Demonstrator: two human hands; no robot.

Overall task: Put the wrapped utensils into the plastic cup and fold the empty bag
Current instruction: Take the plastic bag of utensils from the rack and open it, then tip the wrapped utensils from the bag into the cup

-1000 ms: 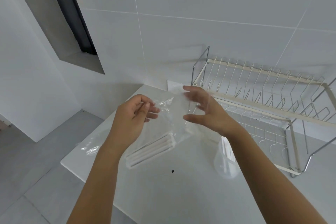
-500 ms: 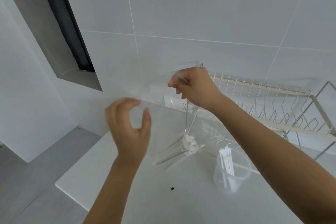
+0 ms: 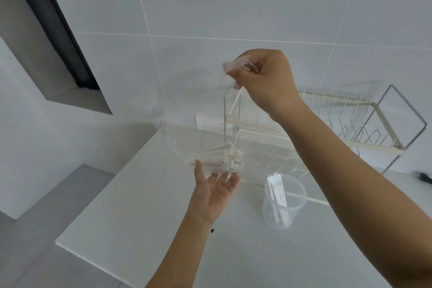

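A clear plastic bag (image 3: 194, 110) hangs in the air above the white counter. My right hand (image 3: 261, 77) pinches its top corner, held high. A bundle of white wrapped utensils (image 3: 222, 156) lies in the bag's bottom. My left hand (image 3: 215, 189) is palm up right under that bundle, fingers spread, touching the bag's underside. To the right on the counter stands a clear plastic cup (image 3: 284, 203) with a few wrapped utensils upright inside it.
A wire dish rack (image 3: 350, 119) stands at the back right against the tiled wall. A wall socket (image 3: 210, 123) sits behind the bag. The counter's front-left edge (image 3: 98, 255) drops to a grey floor. A small dark speck (image 3: 212, 231) lies on the counter.
My right hand lifted the bag higher by its corner. My left hand let go, dropped and turned palm up under the utensils in the bag.
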